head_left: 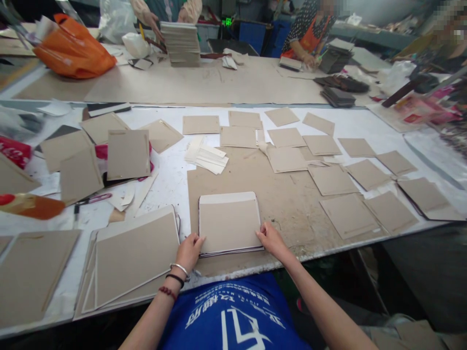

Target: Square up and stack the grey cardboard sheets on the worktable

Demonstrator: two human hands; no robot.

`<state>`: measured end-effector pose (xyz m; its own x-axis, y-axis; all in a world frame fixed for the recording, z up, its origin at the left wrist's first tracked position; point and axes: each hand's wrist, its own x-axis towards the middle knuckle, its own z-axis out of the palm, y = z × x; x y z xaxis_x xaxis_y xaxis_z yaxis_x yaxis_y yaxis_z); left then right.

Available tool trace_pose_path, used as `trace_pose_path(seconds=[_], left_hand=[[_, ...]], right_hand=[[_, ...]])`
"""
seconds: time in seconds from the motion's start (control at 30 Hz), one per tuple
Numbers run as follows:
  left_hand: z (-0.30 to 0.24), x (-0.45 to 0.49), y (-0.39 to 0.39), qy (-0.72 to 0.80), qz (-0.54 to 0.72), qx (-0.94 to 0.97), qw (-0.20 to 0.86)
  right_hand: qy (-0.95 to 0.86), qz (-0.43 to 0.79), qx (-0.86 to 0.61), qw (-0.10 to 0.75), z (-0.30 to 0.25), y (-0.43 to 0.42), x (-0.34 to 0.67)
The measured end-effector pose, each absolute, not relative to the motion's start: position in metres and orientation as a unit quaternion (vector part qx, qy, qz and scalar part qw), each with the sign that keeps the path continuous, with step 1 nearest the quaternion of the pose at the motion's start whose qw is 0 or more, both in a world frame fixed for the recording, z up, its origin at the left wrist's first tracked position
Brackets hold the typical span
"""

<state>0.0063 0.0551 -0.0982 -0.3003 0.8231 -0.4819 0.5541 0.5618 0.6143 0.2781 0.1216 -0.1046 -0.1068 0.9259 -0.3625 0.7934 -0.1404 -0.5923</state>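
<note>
Head view: card stack [229, 223] lies at the brown sheet's [292, 209] near edge; left hand [189, 250] and right hand [270, 238] each have their grip clamped on a near corner. Uneven pressure could fan the layers or push them off the bench [171, 182].

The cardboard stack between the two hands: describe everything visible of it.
The cardboard stack is a thin pile of squarish grey-brown boards lying flat near the table's front edge. The top board has a matte face, a paler strip along its far edge and rounded far corners. Darker layer edges show along the left and near sides. It rests on a large brown sheet on the white table. The left hand touches its near left corner, the right hand its near right corner.
</note>
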Motion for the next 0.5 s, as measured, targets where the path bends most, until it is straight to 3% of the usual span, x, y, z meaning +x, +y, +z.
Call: trace_pose_path(seconds=[0.5], left_hand=[[-0.0941,0.0076,0.0565,0.796,0.170,0.424,0.397]], right_hand=[[-0.654,0.346,-0.668,0.081,-0.1056,0.1237,0.2765]])
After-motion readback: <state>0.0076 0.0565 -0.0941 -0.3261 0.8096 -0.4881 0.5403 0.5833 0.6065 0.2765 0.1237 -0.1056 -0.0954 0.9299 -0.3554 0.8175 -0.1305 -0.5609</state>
